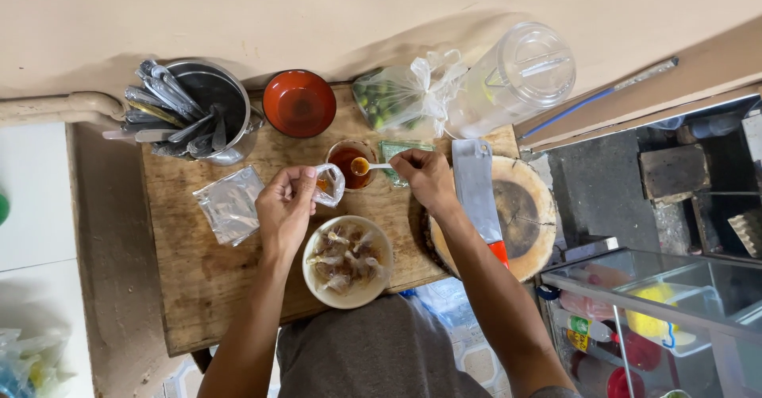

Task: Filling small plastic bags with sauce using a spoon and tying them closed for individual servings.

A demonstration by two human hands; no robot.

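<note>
Between the two hands, a small clear plastic bag (329,184) with orange sauce inside is pinched at its mouth by the left hand (286,205), fingers closed on the film. Right hand (426,177) fingers grip a white plastic spoon (367,165), its bowl full of red-orange sauce, over a small glass sauce bowl (347,162). Below the fingers sits a white round bowl of dumplings (347,261). Left of the left hand lies a flat stack of clear bags (230,204); right of the right hand, a steel cleaver (476,188) on a round wooden chopping block (524,217).
</note>
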